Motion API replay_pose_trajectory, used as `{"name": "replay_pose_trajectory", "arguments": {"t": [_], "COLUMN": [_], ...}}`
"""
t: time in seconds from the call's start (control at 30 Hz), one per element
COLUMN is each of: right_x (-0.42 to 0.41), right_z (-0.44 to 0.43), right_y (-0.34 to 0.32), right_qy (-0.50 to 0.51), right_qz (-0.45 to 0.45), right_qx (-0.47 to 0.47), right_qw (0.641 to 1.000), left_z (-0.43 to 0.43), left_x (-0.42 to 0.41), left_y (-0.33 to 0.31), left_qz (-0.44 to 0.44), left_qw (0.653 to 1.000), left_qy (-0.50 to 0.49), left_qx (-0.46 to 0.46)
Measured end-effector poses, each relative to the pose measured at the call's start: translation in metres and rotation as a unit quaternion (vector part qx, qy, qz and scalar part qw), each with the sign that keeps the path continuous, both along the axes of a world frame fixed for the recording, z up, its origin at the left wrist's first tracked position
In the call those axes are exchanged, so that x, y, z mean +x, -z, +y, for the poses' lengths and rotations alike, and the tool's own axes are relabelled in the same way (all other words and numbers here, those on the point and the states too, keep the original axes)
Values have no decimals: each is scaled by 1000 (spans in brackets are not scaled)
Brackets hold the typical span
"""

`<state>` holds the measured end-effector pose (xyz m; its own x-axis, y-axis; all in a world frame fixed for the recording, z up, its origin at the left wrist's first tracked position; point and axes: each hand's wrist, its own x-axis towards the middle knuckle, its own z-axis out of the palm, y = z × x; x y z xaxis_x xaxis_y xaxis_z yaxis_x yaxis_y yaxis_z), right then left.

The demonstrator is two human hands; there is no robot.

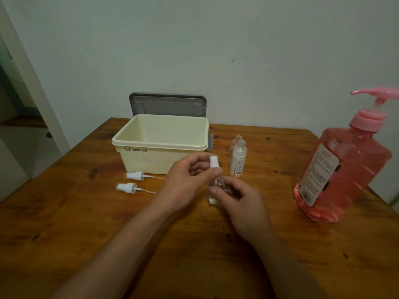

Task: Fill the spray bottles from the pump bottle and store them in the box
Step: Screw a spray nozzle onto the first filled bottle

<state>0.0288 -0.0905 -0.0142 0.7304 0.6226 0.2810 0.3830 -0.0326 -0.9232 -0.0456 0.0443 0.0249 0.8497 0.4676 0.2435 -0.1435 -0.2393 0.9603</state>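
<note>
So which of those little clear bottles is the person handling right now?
Find the cream box on the wooden table. Just in front of its right corner, the left hand pinches the white spray top and the right hand holds the body of a small clear bottle. Unlike the two open-necked bottles standing behind it, this one has its spray head on.

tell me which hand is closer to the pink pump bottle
Right. The right hand grips the small spray bottle on the side facing the pump bottle; the left hand pinches its cap, farther away, nearer the box.
</note>
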Motion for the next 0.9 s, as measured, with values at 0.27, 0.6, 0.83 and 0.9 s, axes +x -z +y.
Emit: {"name": "replay_pose_trajectory", "arguments": {"t": [0.27, 0.6, 0.83, 0.9], "right_x": [1, 0, 1, 2], "right_z": [0, 1, 1, 1], "right_y": [0, 0, 3, 3], "right_qy": [-1, -8, -14, -15], "right_qz": [10, 3, -6, -6], "right_qx": [2, 6, -2, -1], "right_qw": [1000, 1000, 1000, 1000], "left_z": [-1, 1, -3, -2], "left_x": [-3, -3, 0, -1], "left_y": [4, 9, 7, 8], "left_qz": [0, -5, -18, -19], "left_qw": [1000, 1000, 1000, 999], "left_qy": [9, 19, -2, 14], "left_qx": [14, 12, -24, -34]}}
